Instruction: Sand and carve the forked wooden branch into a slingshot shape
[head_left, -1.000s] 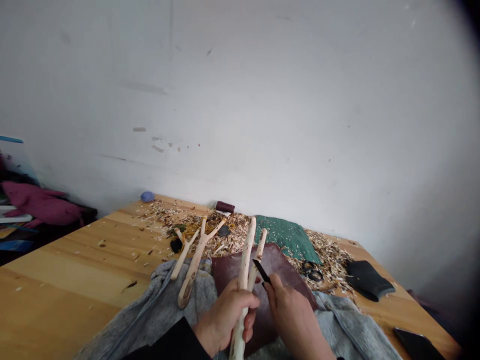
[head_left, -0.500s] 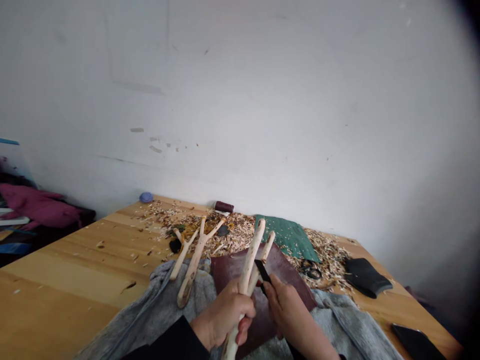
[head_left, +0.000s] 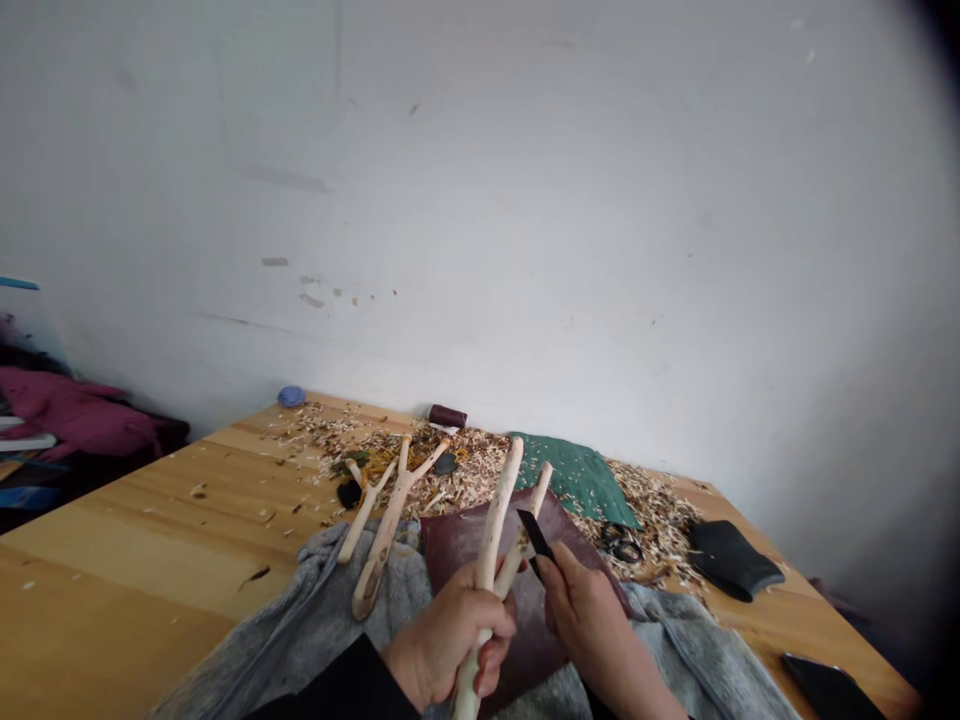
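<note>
My left hand (head_left: pixel 450 645) is wrapped round the stem of a pale, peeled forked stick (head_left: pixel 499 510), holding it upright with its two prongs pointing away from me. My right hand (head_left: pixel 592 625) grips a small knife with a black blade (head_left: pixel 537 535); the blade's edge rests against the right prong. Both hands hover over a dark red leather sheet (head_left: pixel 457 535) that lies on a grey cloth (head_left: pixel 330 610).
Two more peeled forked sticks (head_left: pixel 386 520) lie on the grey cloth to the left. Wood shavings (head_left: pixel 450 470) cover the far part of the wooden table (head_left: pixel 127 550), with a green mat (head_left: pixel 577 475), scissors (head_left: pixel 619 542), a black pouch (head_left: pixel 731 560), a dark spool (head_left: pixel 448 415) and a phone (head_left: pixel 829 685).
The stick tilted right, then came back slightly upright. The knife blade has slid a little further up and right along the right prong. The left hand's grip stays the same.
</note>
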